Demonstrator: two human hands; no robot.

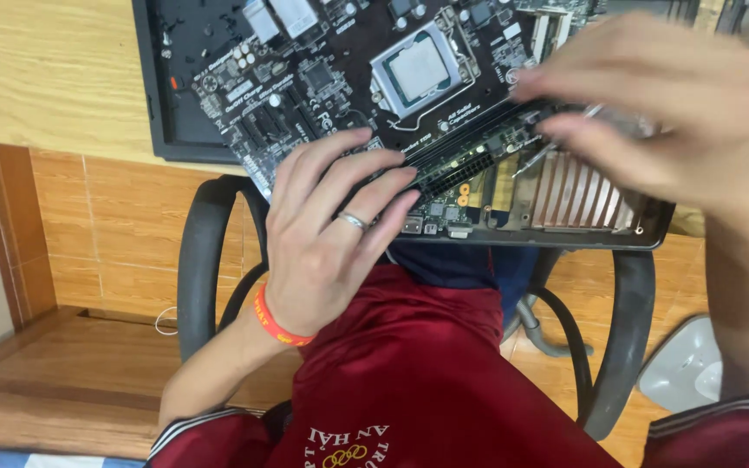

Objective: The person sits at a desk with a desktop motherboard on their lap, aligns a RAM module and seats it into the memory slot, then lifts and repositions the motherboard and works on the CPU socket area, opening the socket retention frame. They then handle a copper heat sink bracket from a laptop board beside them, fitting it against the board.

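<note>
My left hand [327, 230] lies flat and relaxed on the near edge of the motherboard [374, 95], which sits on the worktop [45, 69]. My blurred right hand [652, 104] pinches a thin metal tool [539, 156] over its right side.

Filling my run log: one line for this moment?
left hand flat on motherboard edge | right hand blurred, at memory slots | processor seated

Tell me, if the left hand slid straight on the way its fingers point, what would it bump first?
Probably the black memory slots on the motherboard; the left hand already rests its fingertips at their near edge. Depth is hard to judge.
</note>
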